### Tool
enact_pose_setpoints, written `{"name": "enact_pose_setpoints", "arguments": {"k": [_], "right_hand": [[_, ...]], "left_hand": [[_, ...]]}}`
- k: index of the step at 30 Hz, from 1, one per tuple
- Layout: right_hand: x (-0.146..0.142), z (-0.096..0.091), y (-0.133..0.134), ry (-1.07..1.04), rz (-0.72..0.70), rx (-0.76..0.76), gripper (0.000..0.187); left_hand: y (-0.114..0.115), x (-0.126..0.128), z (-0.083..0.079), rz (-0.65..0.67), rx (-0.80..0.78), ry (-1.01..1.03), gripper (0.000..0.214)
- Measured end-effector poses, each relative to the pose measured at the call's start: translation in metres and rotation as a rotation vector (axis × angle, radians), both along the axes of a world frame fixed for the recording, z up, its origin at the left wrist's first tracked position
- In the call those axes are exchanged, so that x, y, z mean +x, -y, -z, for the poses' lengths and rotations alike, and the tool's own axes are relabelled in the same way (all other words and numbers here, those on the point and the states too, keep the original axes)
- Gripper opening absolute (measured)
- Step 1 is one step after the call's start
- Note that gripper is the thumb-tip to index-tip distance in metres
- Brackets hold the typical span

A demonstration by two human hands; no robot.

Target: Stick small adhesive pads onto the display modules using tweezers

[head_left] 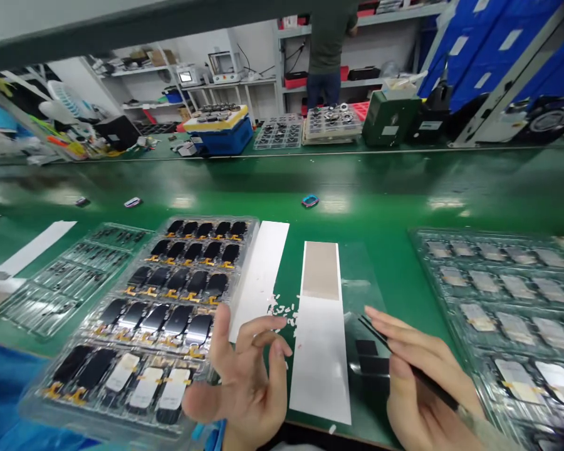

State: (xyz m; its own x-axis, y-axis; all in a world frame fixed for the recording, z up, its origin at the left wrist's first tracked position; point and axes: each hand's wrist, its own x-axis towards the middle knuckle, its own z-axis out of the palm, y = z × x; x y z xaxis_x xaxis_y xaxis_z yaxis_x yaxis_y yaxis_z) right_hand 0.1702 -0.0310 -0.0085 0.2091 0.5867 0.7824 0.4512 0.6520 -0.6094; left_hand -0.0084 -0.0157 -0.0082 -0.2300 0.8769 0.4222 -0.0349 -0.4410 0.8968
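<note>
My left hand (251,376) hovers between a clear tray of dark display screens (188,285) and a white paper strip (322,357). Its thumb and nearest fingertips come together; the other fingers stand apart. Anything pinched there is too small to make out. Black tweezers (420,373) lie in the grip of my right hand (432,376), their tips pointing up and left over a clear sheet (361,275). Below the tips are small dark rectangular pieces (367,357). A beige panel (320,270) covers the strip's far end. Small white scraps (284,310) lie beside the strip.
Another clear tray (493,282) with pale-covered parts stands at right. Further left are a tray of slim parts (75,275) and a white strip (32,247). A blue-rimmed frame (310,200) lies farther back. Beyond the bench a person (326,50) stands by shelves.
</note>
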Motion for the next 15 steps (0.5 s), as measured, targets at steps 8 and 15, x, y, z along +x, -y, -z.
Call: {"name": "enact_pose_setpoints", "arguments": {"k": [8, 15], "right_hand": [[0.0, -0.001, 0.001, 0.089, -0.078, -0.072, 0.029], [-0.006, -0.002, 0.004, 0.073, -0.039, -0.087, 0.027]], "left_hand": [[-0.022, -0.017, -0.011, 0.346, -0.448, 0.814, 0.09], [0.0, -0.023, -0.021, 0.589, -0.426, 0.734, 0.051]]}}
